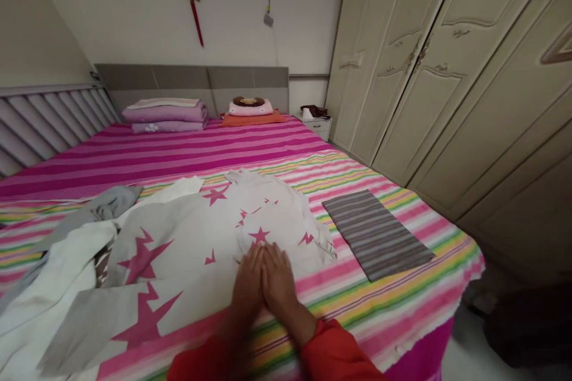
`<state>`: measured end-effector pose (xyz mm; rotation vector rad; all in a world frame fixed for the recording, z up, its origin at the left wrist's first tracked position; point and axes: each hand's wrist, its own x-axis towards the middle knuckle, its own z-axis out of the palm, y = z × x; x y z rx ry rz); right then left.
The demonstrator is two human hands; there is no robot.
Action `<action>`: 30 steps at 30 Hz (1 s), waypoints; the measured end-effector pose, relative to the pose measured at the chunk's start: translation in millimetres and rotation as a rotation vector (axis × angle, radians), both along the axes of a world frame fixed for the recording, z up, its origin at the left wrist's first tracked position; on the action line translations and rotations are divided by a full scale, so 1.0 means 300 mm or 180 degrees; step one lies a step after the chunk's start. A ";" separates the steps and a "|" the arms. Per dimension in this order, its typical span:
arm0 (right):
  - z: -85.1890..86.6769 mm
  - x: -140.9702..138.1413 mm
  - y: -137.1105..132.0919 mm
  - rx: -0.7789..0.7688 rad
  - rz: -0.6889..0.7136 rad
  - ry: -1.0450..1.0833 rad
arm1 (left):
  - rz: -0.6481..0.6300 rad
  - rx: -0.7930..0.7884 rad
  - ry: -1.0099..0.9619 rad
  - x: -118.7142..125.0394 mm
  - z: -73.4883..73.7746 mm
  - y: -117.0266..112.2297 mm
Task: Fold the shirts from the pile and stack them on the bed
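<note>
A person's left hand [248, 280] and right hand [279, 278] rest side by side, fingers extended, on a starred garment [281, 208] spread across a striped sheet [379, 321].

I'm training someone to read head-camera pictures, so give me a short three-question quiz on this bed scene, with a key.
1. True or false: the left hand and right hand lie side by side on the star-print grey garment.
2. Which pattern does the flat grey cloth to the garment's right, as pictured, have?
A. Checks
B. Stripes
C. Dots
3. Fill in: the folded lilac bedding is stacked at the far end of the bed, in front of the grey ____.

Key: 1. True. 2. B. 3. Headboard.
</note>
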<state>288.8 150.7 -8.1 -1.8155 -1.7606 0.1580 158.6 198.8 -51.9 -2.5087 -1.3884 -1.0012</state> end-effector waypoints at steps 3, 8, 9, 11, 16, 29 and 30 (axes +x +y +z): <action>-0.017 -0.039 -0.018 -0.0230 0.0327 -0.0013 | 0.0023 -0.0034 0.0068 0.027 -0.047 -0.069; -0.046 0.113 -0.015 -0.0260 0.0471 -0.0520 | 0.0188 -0.0386 0.0744 -0.101 -0.010 -0.091; -0.046 0.155 -0.009 -0.0263 0.0421 -0.0616 | 0.0264 -0.0474 0.0810 -0.138 0.009 -0.088; -0.042 0.231 0.004 -0.0277 0.0309 -0.0768 | 0.0426 -0.0643 0.0870 -0.215 0.044 -0.083; -0.030 0.353 0.028 -0.0360 0.0084 -0.0958 | 0.0934 -0.0885 0.0819 -0.435 0.081 -0.091; -0.058 0.385 0.027 -0.0422 -0.0236 -0.1218 | 0.1373 -0.0980 0.0935 -0.834 0.218 -0.095; -0.060 0.387 0.027 -0.0403 -0.0231 -0.1223 | 0.1433 -0.0907 0.0836 -0.846 0.239 -0.093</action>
